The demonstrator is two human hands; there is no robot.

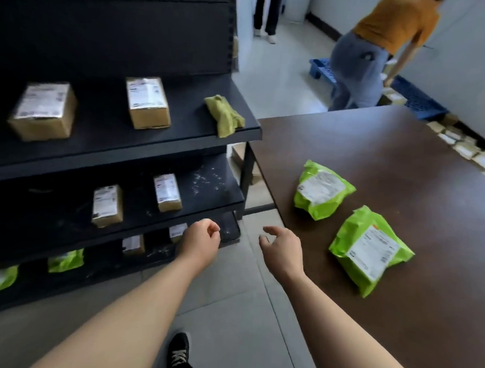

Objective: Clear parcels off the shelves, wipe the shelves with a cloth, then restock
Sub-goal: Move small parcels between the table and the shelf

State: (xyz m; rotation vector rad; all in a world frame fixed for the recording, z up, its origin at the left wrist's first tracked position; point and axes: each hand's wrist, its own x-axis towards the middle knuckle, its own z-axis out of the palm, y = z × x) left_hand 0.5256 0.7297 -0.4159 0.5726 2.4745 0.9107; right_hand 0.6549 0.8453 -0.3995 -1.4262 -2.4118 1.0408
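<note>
- I held my left hand (pixel 203 237) low centre, fingers loosely curled, empty; right hand (pixel 281 248) beside it, fingers slightly spread.
- Crumpled cloth (pixel 223 115) lay at the black shelf (pixel 99 122) end, upper centre; crinkly green bags (pixel 321 190) sat on the table (pixel 376 150).

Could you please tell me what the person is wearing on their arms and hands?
Nothing visible: the left hand and the right hand are ungloved, with no rings showing. The left forearm and the right forearm are bare down to the picture's edge, with no sleeve, watch or bracelet in view.
</note>
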